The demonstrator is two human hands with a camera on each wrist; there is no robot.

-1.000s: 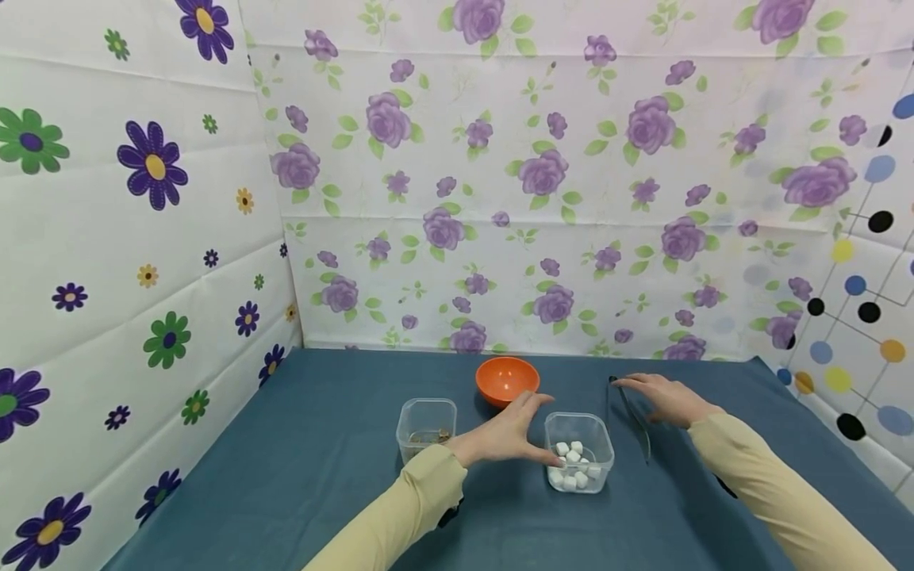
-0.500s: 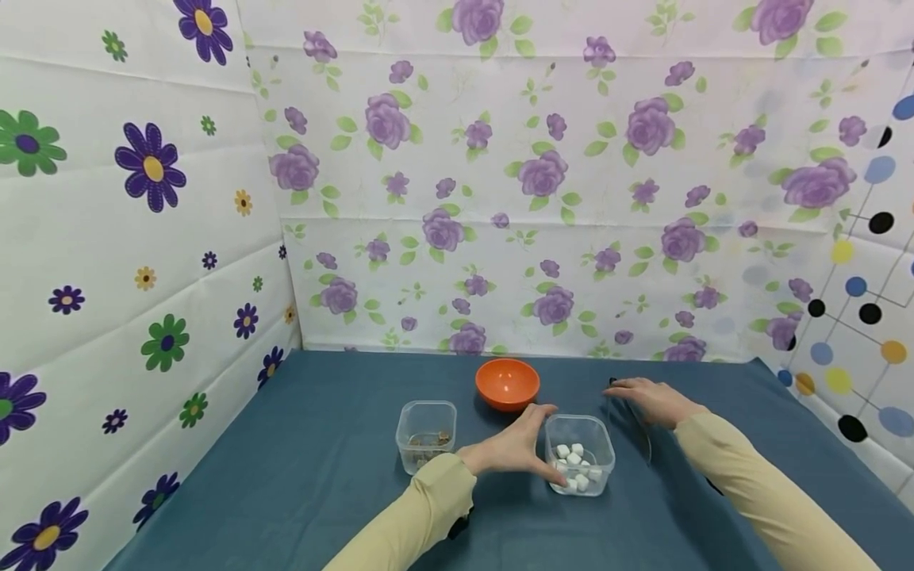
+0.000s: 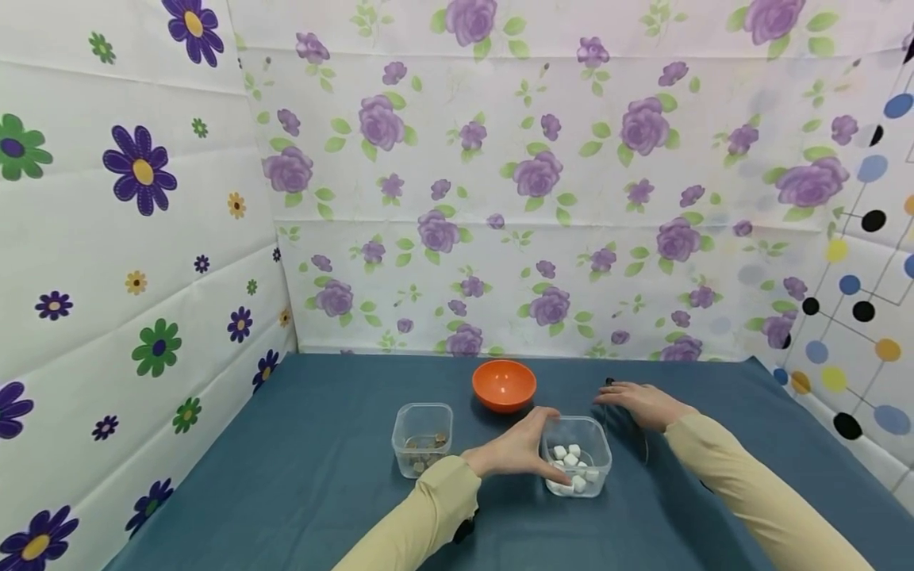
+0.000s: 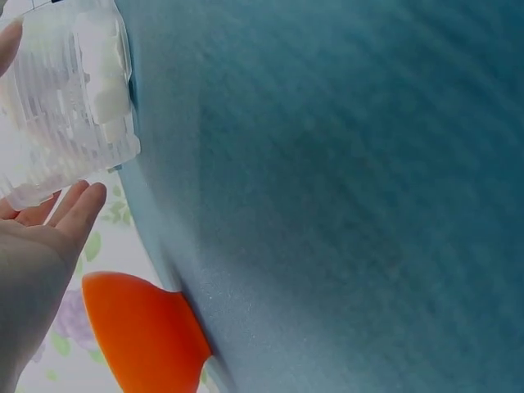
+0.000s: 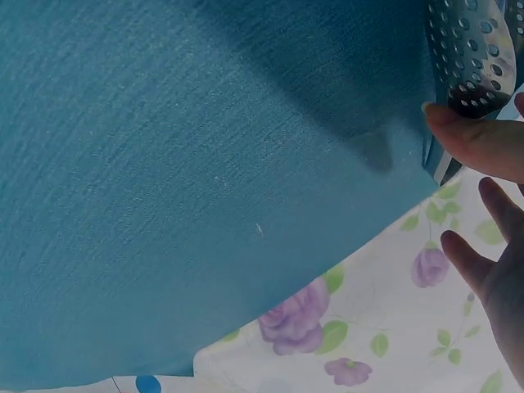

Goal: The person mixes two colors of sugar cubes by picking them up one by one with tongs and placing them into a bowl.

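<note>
My left hand (image 3: 510,452) reaches along the left side of a clear plastic container (image 3: 603,444) with several white cubes (image 3: 571,458). Its thumb lies by the near wall and its fingers by the far wall, fairly straight. In the left wrist view, the container (image 4: 49,123) sits between thumb and fingers; I cannot tell whether they touch it. Over metal tongs (image 3: 647,452) with a black end hovers my right hand (image 3: 646,404), fingers loosely extended. The right wrist view has the thumb close to the tongs' perforated metal (image 5: 471,49), contact unclear, and the other fingers spread.
An orange bowl (image 3: 504,387) stands behind the left hand. To the left is a second clear container (image 3: 421,412) with small brown pieces inside. Dark blue cloth (image 3: 307,476) covers the table, and flower-patterned sheets (image 3: 428,159) hang at the back and left.
My left hand has moved slightly right and nearer, further around the container of cubes. The right hand has drifted left over the tongs. The containers and bowl keep their places.
</note>
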